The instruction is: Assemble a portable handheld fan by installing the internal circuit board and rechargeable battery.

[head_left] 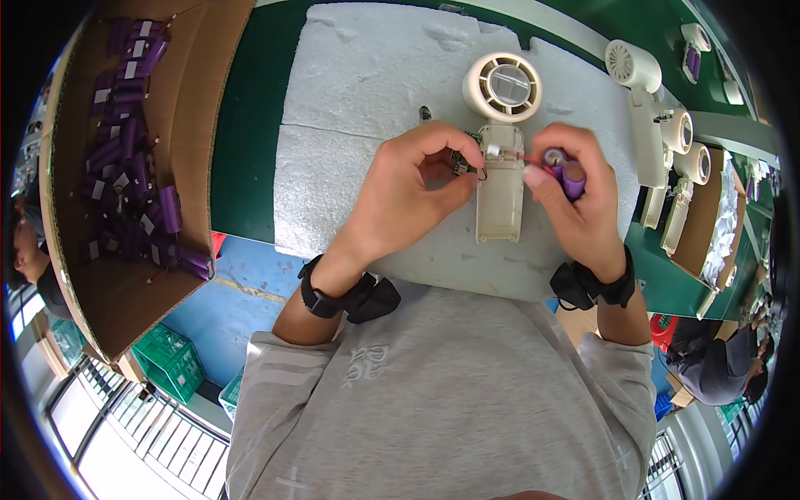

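Observation:
A cream handheld fan housing [501, 167] lies on a white foam sheet [358, 100], round grille away from me and open handle toward me. My left hand [412, 187] pinches a small dark circuit board with thin wires [463, 162] at the handle's left edge. My right hand [575, 196] grips a purple cylindrical battery [568, 171] just right of the handle. A red wire runs from the battery toward the housing.
A cardboard box [192, 92] at left holds several purple batteries [133, 167]. Several assembled cream fans [646, 92] lie at right on the green bench, beside another cardboard tray. Green crates [171, 358] stand on the floor lower left. Other people sit at both far edges.

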Motion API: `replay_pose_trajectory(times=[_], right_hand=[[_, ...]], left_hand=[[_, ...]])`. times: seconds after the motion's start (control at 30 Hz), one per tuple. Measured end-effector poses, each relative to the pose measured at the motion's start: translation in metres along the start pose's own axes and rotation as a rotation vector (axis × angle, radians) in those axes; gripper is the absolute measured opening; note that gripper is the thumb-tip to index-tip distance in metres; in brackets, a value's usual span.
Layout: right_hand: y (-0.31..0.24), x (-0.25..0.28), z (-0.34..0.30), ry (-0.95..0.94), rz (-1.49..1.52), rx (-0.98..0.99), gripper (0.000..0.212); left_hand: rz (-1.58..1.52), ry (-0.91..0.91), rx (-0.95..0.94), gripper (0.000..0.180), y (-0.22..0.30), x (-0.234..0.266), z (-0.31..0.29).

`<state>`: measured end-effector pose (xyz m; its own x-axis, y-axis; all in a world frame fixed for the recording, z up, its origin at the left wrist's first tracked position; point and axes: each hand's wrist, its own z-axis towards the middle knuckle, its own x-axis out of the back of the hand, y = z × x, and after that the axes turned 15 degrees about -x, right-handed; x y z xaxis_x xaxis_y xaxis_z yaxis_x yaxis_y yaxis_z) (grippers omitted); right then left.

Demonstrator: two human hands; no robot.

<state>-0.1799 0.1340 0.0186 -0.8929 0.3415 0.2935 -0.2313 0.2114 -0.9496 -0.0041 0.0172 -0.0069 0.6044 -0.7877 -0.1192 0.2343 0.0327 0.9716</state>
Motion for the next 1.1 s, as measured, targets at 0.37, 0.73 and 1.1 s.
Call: replay_pose_trajectory(times=[0.37,0.73,1.1], right_hand=[[-0.007,-0.003,0.003,-0.076,-0.343,0.088,0.01],[-0.007,-0.005,0.003,-0.067,-0.396,0.053,0.016],[-0.005,-0.011,0.004,0.022,-0.355,0.043,0.01]], left_hand=[[-0.018,-0.047,0.036,0.025,0.005,0.007,0.0],[-0.154,0.016,0.181,0.03,0.012,0.007,0.001],[-0.096,0.025,0.125,0.04,0.012,0.008,0.001]])
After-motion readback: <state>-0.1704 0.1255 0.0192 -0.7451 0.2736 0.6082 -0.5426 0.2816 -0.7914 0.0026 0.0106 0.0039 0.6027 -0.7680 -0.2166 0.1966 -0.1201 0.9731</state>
